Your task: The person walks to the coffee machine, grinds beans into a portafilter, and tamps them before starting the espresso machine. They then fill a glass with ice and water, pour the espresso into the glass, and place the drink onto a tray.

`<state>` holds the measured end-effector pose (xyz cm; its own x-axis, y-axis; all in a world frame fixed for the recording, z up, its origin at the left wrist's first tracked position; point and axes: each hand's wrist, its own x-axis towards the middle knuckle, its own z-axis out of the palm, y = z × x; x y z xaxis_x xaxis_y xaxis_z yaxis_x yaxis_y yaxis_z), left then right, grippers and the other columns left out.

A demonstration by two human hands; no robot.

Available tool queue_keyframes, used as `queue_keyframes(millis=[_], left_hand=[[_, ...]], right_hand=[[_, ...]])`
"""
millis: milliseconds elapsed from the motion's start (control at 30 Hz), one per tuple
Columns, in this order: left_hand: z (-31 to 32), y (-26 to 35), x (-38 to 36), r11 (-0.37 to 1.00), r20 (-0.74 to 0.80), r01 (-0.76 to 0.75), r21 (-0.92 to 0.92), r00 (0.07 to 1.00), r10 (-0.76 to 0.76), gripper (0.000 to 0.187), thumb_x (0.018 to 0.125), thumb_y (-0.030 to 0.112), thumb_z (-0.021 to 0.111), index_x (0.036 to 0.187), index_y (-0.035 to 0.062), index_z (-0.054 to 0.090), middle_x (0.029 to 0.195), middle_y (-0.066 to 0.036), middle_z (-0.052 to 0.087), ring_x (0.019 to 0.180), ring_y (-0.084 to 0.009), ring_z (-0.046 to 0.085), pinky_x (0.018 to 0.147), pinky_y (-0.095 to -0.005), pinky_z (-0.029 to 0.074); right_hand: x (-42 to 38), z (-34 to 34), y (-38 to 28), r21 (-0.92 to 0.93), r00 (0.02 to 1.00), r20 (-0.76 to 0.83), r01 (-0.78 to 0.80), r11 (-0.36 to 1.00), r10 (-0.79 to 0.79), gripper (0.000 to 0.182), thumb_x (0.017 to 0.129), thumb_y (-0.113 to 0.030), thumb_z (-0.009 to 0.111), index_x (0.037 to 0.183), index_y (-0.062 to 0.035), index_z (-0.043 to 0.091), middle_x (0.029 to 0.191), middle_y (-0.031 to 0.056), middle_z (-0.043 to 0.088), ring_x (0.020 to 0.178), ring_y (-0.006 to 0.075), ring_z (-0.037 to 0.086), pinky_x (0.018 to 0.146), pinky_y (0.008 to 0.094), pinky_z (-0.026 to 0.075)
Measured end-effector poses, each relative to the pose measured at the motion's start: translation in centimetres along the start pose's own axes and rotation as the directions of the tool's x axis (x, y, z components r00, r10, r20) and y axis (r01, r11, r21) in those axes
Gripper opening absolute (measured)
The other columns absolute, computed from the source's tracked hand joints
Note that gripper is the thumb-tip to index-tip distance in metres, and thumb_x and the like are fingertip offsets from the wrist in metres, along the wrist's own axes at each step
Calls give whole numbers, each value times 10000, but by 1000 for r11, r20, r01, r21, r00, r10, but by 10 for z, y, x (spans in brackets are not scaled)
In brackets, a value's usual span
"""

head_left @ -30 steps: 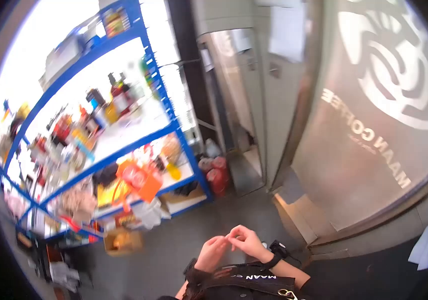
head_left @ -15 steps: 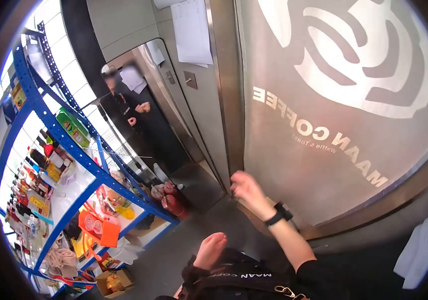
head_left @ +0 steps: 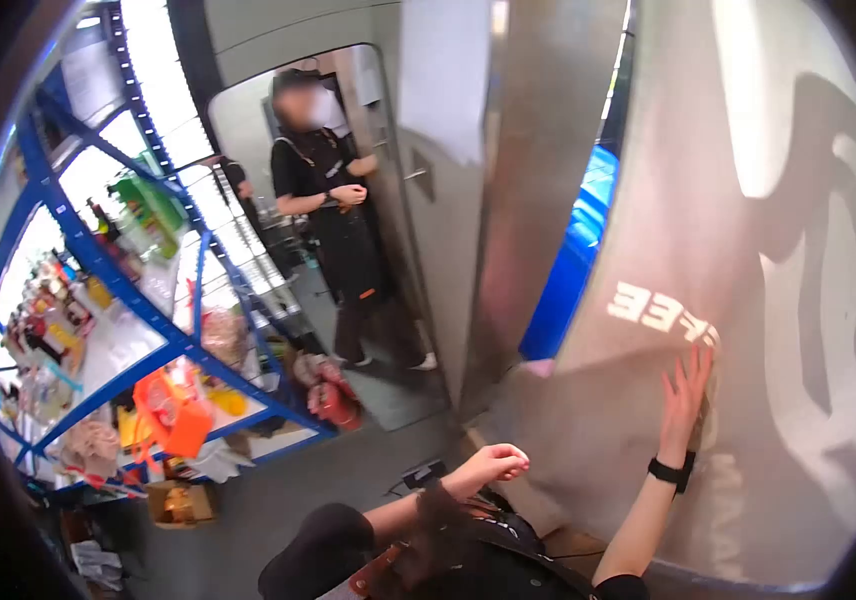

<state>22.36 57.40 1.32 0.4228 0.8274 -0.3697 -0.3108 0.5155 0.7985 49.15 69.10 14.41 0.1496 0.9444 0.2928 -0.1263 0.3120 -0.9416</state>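
My right hand [head_left: 685,395], a black band at its wrist, is spread flat against the grey door panel [head_left: 628,420] with mirrored white lettering [head_left: 660,308]. Its fingertips touch the panel close to the last letters. My left hand [head_left: 493,466] hovers in front of my dark apron [head_left: 493,545], away from the door. Its fingers are curled closed, and whatever they may hold is hidden. Between the door and its metal frame [head_left: 513,200] is a tall gap, with a blue surface [head_left: 573,255] beyond it.
On the left, a blue metal rack [head_left: 163,325] holds bottles, an orange bag [head_left: 176,415] and other goods. A cardboard box [head_left: 180,504] is on the floor. A tall mirror [head_left: 398,280] reflects a person in dark clothes. Red objects [head_left: 331,395] lie near its foot.
The door has swung open, leaving a gap at the frame. My right hand has moved right and onto the panel, my left hand slightly right. The view has turned and blurred.
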Motion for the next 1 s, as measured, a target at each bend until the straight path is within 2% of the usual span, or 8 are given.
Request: queue_keyframes(millis=[133, 233, 433, 500, 700, 800, 900, 1000], left_hand=[[10, 19, 102, 999, 151, -40, 15, 988, 37, 138, 870, 173, 580, 930, 51, 600, 867, 17, 588, 751, -39, 504, 674, -183, 419], [32, 47, 152, 999, 240, -32, 42, 971, 21, 143, 877, 136, 542, 960, 29, 587, 900, -3, 588, 764, -49, 505, 693, -198, 428], [70, 53, 256, 990, 406, 117, 85, 903, -141, 150, 895, 162, 551, 960, 31, 587, 835, 13, 562, 728, -49, 486, 678, -190, 417], [88, 61, 285, 970, 356, 170, 175, 907, -223, 173, 884, 189, 580, 961, 35, 596, 810, 19, 577, 725, -49, 502, 676, -186, 419], [134, 58, 399, 935, 238, 235, 266, 924, -300, 137, 874, 140, 572, 925, 20, 614, 825, -8, 609, 702, -49, 526, 649, -174, 435], [171, 76, 465, 946, 148, 185, 268, 962, -230, 112, 868, 118, 572, 915, 30, 622, 836, -16, 622, 687, -48, 527, 635, -170, 431], [232, 107, 527, 949, 159, 141, 281, 969, -191, 107, 858, 101, 580, 923, 28, 624, 844, -13, 623, 712, -50, 527, 648, -177, 426], [291, 122, 586, 963, 275, 85, 255, 949, -157, 126, 849, 86, 585, 940, 9, 624, 837, -14, 610, 744, -63, 520, 682, -186, 417]], right_hand=[[44, -127, 0, -143, 925, -314, 177, 974, -214, 662, 893, -312, 477, 1439, -161, 133, 1479, 112, 166, 1330, 319, 197, 1060, 462, 222], [34, -191, -38, -415, 630, -612, 259, 872, -478, 526, 890, -186, 447, 1369, -32, 294, 1392, 151, 314, 1227, 275, 370, 991, 388, 357], [27, -238, -78, -982, 300, -137, 80, 168, -944, 562, 924, -390, 387, 1273, 49, 405, 1250, 228, 481, 1100, 327, 525, 903, 390, 445], [49, -237, -89, -940, 386, -334, -71, 333, -860, 603, 941, -411, 320, 1301, 73, 348, 1302, 229, 433, 1179, 326, 466, 957, 393, 407], [80, -358, -125, -623, 113, 154, -760, -185, -982, 617, 891, -258, 552, 1330, 84, 284, 1376, 245, 319, 1275, 312, 339, 1073, 386, 240], [113, -408, -122, -792, -178, 138, -611, -1, -974, 601, 871, -149, 539, 1332, 110, 252, 1372, 273, 302, 1269, 333, 336, 1077, 401, 229], [189, -444, -94, -850, -232, 82, -524, 53, -969, 641, 865, -135, 564, 1354, 92, 217, 1374, 263, 303, 1264, 345, 340, 1072, 406, 248], [268, -474, -38, -562, 193, -77, -819, -117, -978, 611, 875, -58, 478, 1383, 59, 160, 1399, 257, 263, 1313, 336, 268, 1098, 409, 182]])
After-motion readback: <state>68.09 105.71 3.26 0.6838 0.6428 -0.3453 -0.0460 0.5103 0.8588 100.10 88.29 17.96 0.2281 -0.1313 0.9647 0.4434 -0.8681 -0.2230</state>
